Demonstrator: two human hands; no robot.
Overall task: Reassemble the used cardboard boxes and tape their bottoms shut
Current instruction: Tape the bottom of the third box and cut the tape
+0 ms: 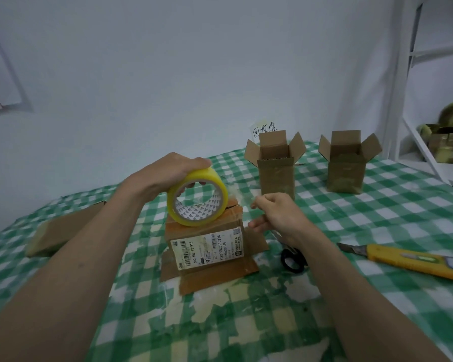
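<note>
A cardboard box (207,246) with a white shipping label stands upside down at the table's middle, its lower flaps spread on the cloth. On its taped bottom rests a yellow tape roll (198,198), which my left hand (168,173) grips from above, fingers through the core. Just right of the box, my right hand (275,212) pinches the clear tape end (242,199) pulled off the roll. Two upright cardboard boxes, one (276,168) nearer and one (347,165) farther right, stand behind with their top flaps open.
Black-handled scissors (293,258) lie right of the box, under my right wrist. A yellow utility knife (413,259) lies farther right. A flattened cardboard box (63,228) lies at the left. A green checked cloth (351,231) covers the table. A white shelf (429,142) stands at the far right.
</note>
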